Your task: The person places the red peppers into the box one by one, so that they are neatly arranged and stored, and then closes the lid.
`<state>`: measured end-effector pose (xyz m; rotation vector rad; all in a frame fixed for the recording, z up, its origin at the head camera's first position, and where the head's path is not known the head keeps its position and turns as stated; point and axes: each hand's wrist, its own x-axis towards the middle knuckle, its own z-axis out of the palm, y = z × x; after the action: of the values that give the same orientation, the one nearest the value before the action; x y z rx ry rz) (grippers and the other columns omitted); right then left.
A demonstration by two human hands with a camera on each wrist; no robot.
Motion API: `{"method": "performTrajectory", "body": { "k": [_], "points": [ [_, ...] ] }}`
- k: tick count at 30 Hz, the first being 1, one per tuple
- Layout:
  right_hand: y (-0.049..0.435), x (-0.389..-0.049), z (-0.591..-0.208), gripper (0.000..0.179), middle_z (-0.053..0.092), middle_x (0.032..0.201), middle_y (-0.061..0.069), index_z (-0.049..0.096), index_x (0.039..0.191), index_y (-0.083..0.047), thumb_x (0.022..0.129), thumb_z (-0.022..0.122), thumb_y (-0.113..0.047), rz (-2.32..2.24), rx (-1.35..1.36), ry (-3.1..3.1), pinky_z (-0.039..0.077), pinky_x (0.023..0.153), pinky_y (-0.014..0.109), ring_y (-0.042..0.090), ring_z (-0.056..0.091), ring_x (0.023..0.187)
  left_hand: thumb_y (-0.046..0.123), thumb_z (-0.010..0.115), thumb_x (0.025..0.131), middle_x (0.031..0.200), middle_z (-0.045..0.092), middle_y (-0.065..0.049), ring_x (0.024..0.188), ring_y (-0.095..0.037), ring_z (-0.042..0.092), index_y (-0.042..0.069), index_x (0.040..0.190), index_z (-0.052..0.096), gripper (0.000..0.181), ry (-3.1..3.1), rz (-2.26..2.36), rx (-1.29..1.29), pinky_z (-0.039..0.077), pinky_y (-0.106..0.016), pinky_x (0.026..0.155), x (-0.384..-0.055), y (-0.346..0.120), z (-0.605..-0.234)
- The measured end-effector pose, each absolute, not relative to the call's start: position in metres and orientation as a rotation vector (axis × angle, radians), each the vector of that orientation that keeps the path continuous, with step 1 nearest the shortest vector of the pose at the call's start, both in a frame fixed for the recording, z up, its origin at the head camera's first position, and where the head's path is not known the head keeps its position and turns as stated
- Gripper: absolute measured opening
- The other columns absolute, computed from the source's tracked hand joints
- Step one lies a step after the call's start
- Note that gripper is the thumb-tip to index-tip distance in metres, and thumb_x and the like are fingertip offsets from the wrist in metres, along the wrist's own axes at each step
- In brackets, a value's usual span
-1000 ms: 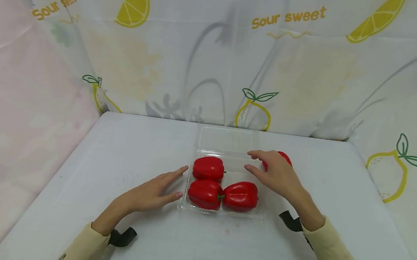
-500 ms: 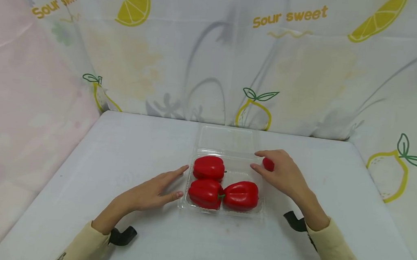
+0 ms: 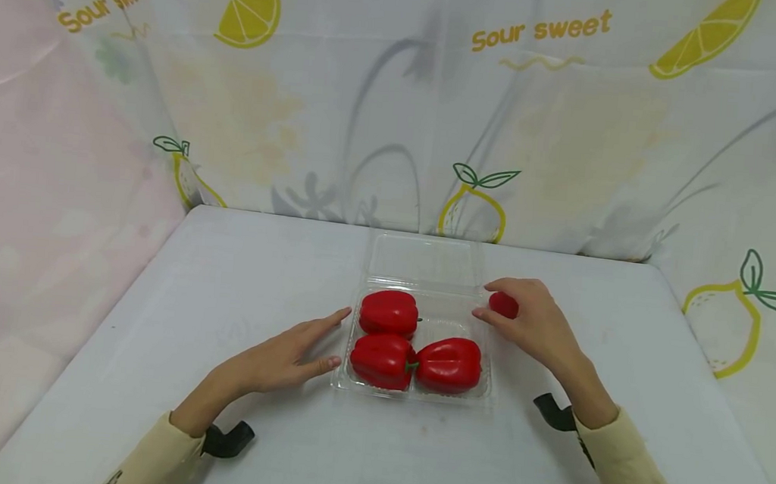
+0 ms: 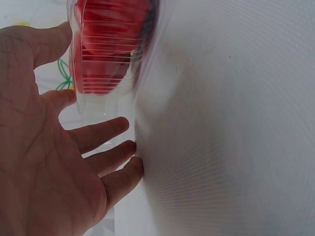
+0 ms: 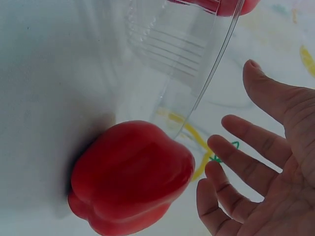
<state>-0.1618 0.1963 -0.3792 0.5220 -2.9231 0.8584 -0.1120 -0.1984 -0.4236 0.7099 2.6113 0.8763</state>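
Note:
A clear plastic clamshell container (image 3: 447, 308) lies with its lid (image 3: 424, 260) folded back. It holds three red bell peppers: one at back left (image 3: 388, 313), one at front left (image 3: 381, 361) and one at front right (image 3: 449, 364). My left hand (image 3: 276, 362) is at the container's left side, fingers extended, thumb and index at the wall in the left wrist view. Outside the container on the right lies another red bell pepper (image 5: 133, 177), mostly covered by my right hand (image 3: 533, 323) in the head view. The right wrist view shows those fingers spread loosely, apart from that pepper.
The container and peppers stand on a white-covered table (image 3: 270, 263). A lemon-printed cloth (image 3: 344, 102) hangs behind it and along both sides. Black curved pieces (image 3: 229, 439) are at both wrists, by the beige sleeves.
My right hand has drifted right, from over the container's back right edge to over the loose bell pepper. My left hand and the container have stayed in place.

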Motion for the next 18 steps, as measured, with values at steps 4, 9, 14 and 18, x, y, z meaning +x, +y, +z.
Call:
{"method": "performTrajectory", "body": {
  "k": [4,9,14,18],
  "points": [
    [0.2,-0.165,-0.382,0.046,0.063,0.122,0.013,0.065,0.123,-0.007,0.084,0.079,-0.027,0.846,0.537,-2.901,0.055,0.082,0.051,0.034,0.047,0.116,0.059,0.053,0.094,0.159,0.028,0.004,0.143,-0.025,0.031,0.039,0.158,0.015,0.076,2.609,0.881,0.716,0.034,-0.055,0.109,-0.112,-0.198,-0.423],
    [0.204,-0.167,-0.384,0.046,0.062,0.124,0.013,0.066,0.123,-0.006,0.085,0.079,-0.029,0.839,0.525,-2.889,0.055,0.082,0.053,0.036,0.045,0.119,0.059,0.054,0.094,0.159,0.028,0.004,0.143,-0.025,0.03,0.037,0.158,0.016,0.077,2.6,0.897,0.723,0.033,-0.054,0.11,-0.112,-0.198,-0.423],
    [0.208,-0.166,-0.383,0.046,0.061,0.125,0.015,0.065,0.122,-0.004,0.085,0.079,-0.026,0.847,0.514,-2.885,0.053,0.084,0.055,0.039,0.043,0.121,0.059,0.054,0.094,0.159,0.028,0.004,0.143,-0.025,0.03,0.037,0.158,0.016,0.077,2.601,0.897,0.721,0.034,-0.055,0.109,-0.112,-0.198,-0.423],
    [0.211,-0.167,-0.382,0.047,0.059,0.128,0.018,0.065,0.123,-0.003,0.084,0.079,-0.025,0.825,0.514,-2.894,0.052,0.085,0.057,0.042,0.041,0.123,0.059,0.053,0.094,0.158,0.028,0.004,0.143,-0.025,0.031,0.036,0.158,0.017,0.077,2.607,0.89,0.722,0.034,-0.055,0.109,-0.112,-0.198,-0.423]
  ]
}}
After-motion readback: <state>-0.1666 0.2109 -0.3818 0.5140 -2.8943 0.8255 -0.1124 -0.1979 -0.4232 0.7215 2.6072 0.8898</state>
